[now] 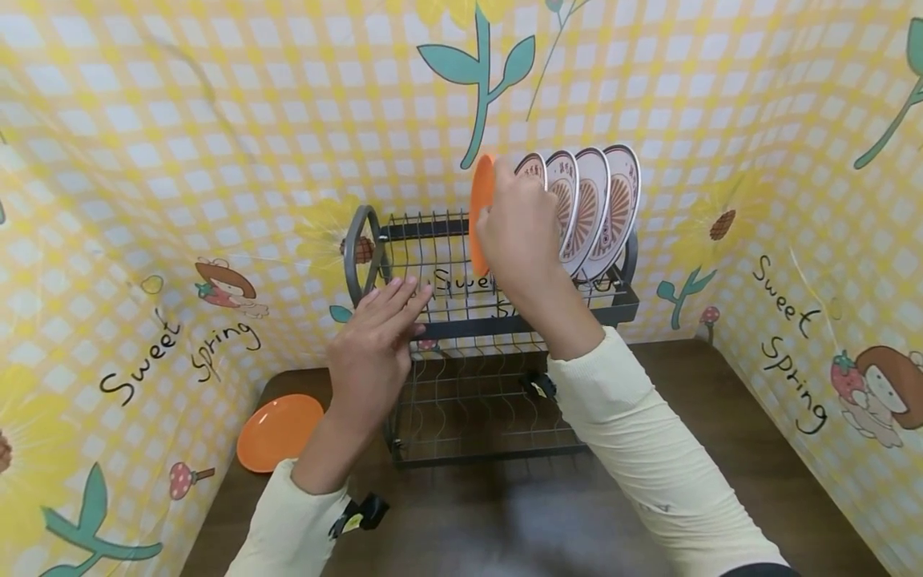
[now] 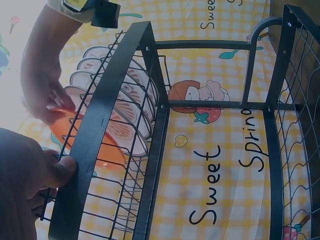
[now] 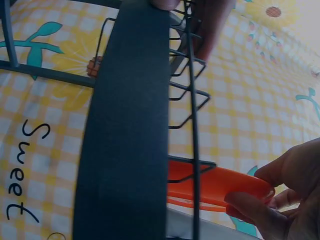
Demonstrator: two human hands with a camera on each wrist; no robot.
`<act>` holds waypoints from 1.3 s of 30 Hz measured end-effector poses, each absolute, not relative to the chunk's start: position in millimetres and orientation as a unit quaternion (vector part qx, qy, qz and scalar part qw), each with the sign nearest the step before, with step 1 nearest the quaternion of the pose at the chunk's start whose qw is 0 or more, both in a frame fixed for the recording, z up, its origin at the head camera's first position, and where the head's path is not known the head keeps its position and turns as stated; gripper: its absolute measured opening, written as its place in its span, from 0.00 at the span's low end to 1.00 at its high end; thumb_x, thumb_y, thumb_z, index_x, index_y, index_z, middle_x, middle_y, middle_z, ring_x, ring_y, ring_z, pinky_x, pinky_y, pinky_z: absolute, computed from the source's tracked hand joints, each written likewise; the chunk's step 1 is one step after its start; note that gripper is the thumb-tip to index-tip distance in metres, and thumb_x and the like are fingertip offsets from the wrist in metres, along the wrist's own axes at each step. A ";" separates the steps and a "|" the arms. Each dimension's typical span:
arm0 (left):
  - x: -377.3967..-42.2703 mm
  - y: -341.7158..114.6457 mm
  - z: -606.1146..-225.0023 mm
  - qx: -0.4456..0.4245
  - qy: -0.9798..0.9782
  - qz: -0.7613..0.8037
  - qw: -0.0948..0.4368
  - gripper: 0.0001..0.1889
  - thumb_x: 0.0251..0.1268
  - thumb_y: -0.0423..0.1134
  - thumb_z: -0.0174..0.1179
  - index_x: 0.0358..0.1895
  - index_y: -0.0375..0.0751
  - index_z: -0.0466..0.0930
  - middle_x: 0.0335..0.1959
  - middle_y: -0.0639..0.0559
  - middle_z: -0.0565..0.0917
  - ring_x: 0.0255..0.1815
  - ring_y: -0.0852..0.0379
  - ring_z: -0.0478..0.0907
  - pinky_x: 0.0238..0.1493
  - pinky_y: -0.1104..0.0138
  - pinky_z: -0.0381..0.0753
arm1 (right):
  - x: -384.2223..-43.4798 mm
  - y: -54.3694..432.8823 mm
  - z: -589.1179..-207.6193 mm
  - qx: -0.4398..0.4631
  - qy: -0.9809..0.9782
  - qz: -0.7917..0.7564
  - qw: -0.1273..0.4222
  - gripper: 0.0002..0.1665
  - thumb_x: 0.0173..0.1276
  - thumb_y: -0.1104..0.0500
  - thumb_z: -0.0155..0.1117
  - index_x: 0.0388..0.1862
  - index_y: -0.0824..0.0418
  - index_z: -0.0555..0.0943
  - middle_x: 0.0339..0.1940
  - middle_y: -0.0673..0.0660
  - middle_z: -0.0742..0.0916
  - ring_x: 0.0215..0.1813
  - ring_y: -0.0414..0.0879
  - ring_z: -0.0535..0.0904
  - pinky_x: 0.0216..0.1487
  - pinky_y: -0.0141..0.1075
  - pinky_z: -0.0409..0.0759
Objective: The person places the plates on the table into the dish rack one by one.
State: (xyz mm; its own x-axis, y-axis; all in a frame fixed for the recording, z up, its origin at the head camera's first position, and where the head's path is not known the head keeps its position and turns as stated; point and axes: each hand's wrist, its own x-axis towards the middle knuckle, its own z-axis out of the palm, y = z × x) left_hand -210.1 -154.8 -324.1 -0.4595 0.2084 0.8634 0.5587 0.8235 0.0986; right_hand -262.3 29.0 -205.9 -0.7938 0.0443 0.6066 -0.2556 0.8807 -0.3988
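My right hand (image 1: pixel 522 232) pinches an orange plate (image 1: pixel 480 200) by its rim. The plate stands on edge among the wires of the upper tier of a dark dish rack (image 1: pixel 469 327). In the right wrist view, thumb and fingers meet at the near edge of the orange plate (image 3: pixel 215 182). Directly right of it, several white patterned plates (image 1: pixel 594 212) stand upright in a row, partly hidden by the hand. My left hand (image 1: pixel 371 349) holds the rack's front rail at the left end, thumb on the rail's front (image 2: pixel 65 170) and fingers over the tier.
Another orange plate (image 1: pixel 280 433) lies on the dark tabletop (image 1: pixel 461 529), left of the rack. The rack's lower wire tier (image 1: pixel 469 401) sits beneath the upper one. Yellow checked cloth (image 1: pixel 216 160) encloses the back and sides.
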 end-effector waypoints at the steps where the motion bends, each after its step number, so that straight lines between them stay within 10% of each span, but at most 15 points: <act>1: -210.3 -154.8 -324.0 -0.231 -0.833 -0.187 0.467 0.23 0.63 0.26 0.69 0.60 0.48 0.86 0.57 0.46 0.87 0.62 0.48 0.84 0.69 0.53 0.81 | -263.6 28.1 -206.3 0.055 -0.920 0.234 0.309 0.20 0.69 0.67 0.61 0.60 0.69 0.79 0.39 0.67 0.88 0.35 0.62 0.88 0.30 0.42 0.90; 22: -209.4 -154.2 -324.6 -0.225 -0.835 -0.187 0.467 0.23 0.62 0.28 0.70 0.60 0.48 0.86 0.58 0.47 0.87 0.61 0.49 0.85 0.68 0.53 0.81 | -268.4 21.5 -204.9 0.038 -0.961 0.202 0.186 0.10 0.73 0.71 0.56 0.34 0.66 0.84 0.39 0.63 0.88 0.39 0.54 0.88 0.33 0.38 0.89; 39: -209.6 -154.9 -324.9 -0.229 -0.829 -0.189 0.474 0.23 0.62 0.28 0.70 0.61 0.48 0.86 0.58 0.47 0.87 0.61 0.48 0.85 0.67 0.51 0.82 | -203.2 49.4 -205.7 0.090 -0.935 0.296 0.172 0.21 0.79 0.56 0.60 0.61 0.70 0.77 0.42 0.63 0.89 0.35 0.51 0.86 0.30 0.36 0.87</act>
